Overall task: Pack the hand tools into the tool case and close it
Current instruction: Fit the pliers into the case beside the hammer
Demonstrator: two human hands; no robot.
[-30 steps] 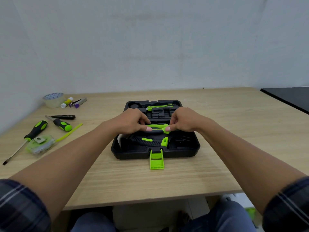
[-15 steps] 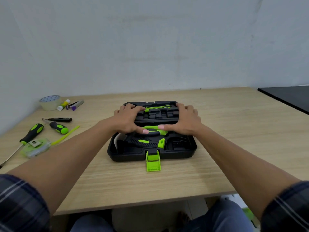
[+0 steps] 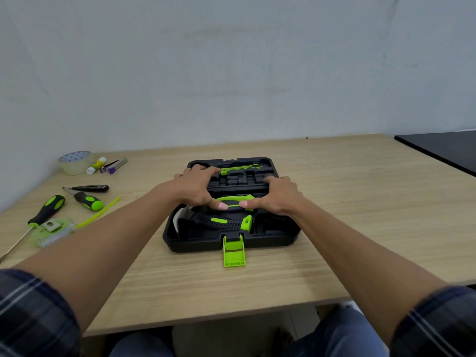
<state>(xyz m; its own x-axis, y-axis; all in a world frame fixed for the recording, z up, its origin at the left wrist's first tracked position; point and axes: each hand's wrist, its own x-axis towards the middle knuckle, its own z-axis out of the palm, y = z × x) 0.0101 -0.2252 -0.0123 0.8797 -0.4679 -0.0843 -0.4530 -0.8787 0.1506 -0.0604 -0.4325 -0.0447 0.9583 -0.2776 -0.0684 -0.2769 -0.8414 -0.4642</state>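
The black tool case lies open on the wooden table, its green latch hanging over the front. Inside I see a hammer at the front, green-handled pliers in the middle and a green utility knife at the back. My left hand and my right hand rest spread on the case's inner tray, and both thumbs press down on the pliers' handle. On the table to the left lie a long screwdriver, a stubby screwdriver and a black tester pen.
A clear green box and a thin yellow-green stick lie beside the screwdrivers. A tape roll, a glue stick and a purple-tipped item sit at the back left. A black tabletop adjoins at the right.
Both hands stopped pinching the pliers and spread their fingers back over the tray, thumbs staying on the pliers' handle. The pliers now sit lower in the case.
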